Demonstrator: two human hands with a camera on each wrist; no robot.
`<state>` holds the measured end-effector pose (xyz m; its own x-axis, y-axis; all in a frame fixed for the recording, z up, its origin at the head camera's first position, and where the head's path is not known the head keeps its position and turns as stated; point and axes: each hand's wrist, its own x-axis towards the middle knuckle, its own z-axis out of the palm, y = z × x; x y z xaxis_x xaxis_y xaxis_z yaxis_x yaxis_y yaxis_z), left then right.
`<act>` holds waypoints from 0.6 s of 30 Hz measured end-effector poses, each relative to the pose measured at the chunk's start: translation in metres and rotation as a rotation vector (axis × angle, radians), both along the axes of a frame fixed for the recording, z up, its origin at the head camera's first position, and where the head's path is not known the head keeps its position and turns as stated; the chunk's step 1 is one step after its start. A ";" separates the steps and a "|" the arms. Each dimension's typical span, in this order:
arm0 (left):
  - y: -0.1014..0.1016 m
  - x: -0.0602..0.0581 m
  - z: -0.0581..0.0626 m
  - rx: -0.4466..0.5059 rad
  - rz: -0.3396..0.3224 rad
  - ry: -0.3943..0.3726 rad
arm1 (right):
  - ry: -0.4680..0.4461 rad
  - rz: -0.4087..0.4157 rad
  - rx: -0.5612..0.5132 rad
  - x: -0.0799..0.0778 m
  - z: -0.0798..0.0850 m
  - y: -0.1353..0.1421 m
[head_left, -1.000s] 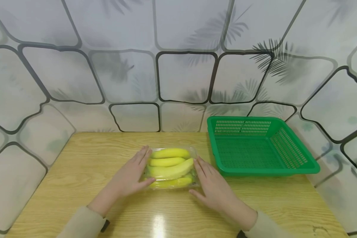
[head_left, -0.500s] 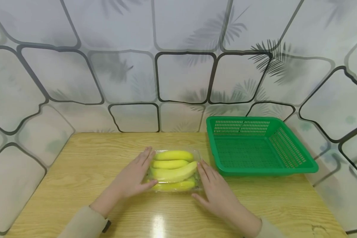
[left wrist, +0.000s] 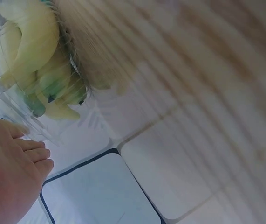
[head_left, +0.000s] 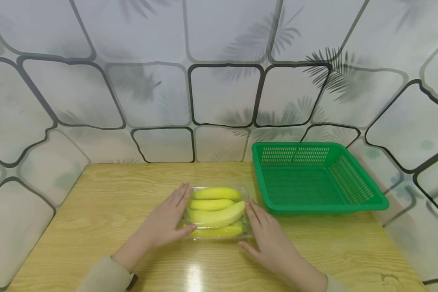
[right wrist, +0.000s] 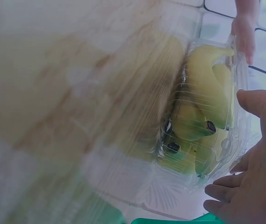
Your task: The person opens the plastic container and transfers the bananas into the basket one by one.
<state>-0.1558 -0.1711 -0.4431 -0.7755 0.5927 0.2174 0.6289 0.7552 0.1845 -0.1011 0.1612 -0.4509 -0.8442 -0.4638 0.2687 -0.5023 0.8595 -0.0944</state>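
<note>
Wooden desk point(head_left: 95, 211), tiled wall behind; both hands point(head_left: 160, 223) flat against banana box point(head_left: 216, 213), fingers straight. Possible slip: smooth plastic, no curled grip.

No readable text, label, brand or number anywhere: banana box point(head_left: 216, 213), green basket point(head_left: 310, 178), wall.

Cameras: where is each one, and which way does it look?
Head: on the person's head, looking forward and down at the table, banana box, green basket; left hand, right hand and sleeves show.
Left wrist: beside the left hand, facing the box's end.
Right wrist: beside the right hand, facing the opposite end.
All three share the banana box.
</note>
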 end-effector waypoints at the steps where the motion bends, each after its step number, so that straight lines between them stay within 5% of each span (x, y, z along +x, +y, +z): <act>1: 0.001 0.000 0.000 -0.003 -0.001 0.003 | 0.000 -0.001 -0.001 0.001 0.000 0.000; 18: 0.002 0.002 0.005 -0.042 -0.010 0.040 | -0.007 -0.012 -0.057 0.009 -0.001 0.001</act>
<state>-0.1539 -0.1692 -0.4381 -0.7610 0.6092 0.2230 0.6424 0.7557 0.1277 -0.0924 0.1626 -0.4521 -0.8516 -0.4379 0.2882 -0.4912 0.8586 -0.1469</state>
